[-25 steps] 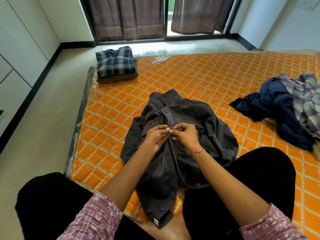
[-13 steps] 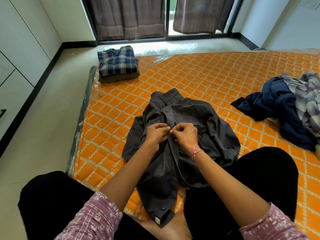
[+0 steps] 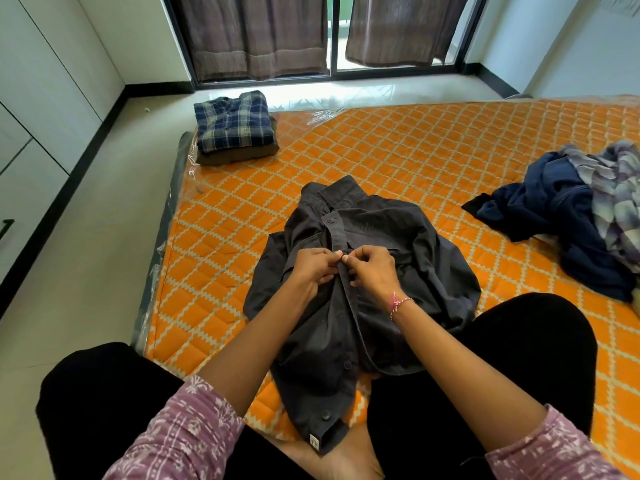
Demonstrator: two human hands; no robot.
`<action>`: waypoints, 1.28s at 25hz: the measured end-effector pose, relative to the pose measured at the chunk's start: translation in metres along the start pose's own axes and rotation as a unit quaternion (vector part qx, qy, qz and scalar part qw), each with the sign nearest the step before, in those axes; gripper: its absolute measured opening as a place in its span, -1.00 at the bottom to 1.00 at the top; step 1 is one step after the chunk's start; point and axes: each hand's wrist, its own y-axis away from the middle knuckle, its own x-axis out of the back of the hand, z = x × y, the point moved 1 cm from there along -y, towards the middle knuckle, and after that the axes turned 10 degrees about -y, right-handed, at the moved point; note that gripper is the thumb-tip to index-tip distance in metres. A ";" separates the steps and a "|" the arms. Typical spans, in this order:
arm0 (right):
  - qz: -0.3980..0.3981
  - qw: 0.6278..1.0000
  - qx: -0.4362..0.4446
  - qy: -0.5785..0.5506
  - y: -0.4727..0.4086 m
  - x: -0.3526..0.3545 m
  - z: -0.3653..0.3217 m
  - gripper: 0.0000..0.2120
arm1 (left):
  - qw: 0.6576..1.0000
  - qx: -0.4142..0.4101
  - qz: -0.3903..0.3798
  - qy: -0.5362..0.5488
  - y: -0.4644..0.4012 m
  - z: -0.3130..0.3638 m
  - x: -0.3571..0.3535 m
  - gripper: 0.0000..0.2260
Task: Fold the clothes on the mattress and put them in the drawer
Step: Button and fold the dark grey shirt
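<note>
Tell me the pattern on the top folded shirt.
Blue and cream plaid on the top folded shirt, clearest in the head view.

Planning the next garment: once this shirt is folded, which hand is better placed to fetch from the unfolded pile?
Probably the right hand: the unfolded pile lies on that side of the grey shirt. The left hand would cross over.

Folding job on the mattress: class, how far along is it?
Done: a folded plaid shirt stacked on a brown garment at the mattress corner. In hand: left hand and right hand pinch the dark grey shirt placket, buttoning it. Left: the unfolded pile, then the drawer.
</note>
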 end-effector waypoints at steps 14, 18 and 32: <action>-0.109 0.968 -0.174 -0.148 -0.052 0.003 -0.058 -0.81 | 0.913 -0.173 -0.031 -0.367 0.002 0.008 0.027 -0.77; -0.046 0.995 -0.057 -0.067 -0.043 -0.007 -0.047 -0.76 | 0.964 -0.124 -0.033 -0.234 -0.003 -0.006 0.038 -0.85; -0.013 0.992 -0.090 0.084 0.001 0.007 0.031 -0.73 | 0.726 -0.187 0.161 -0.642 0.017 -0.027 0.003 -0.76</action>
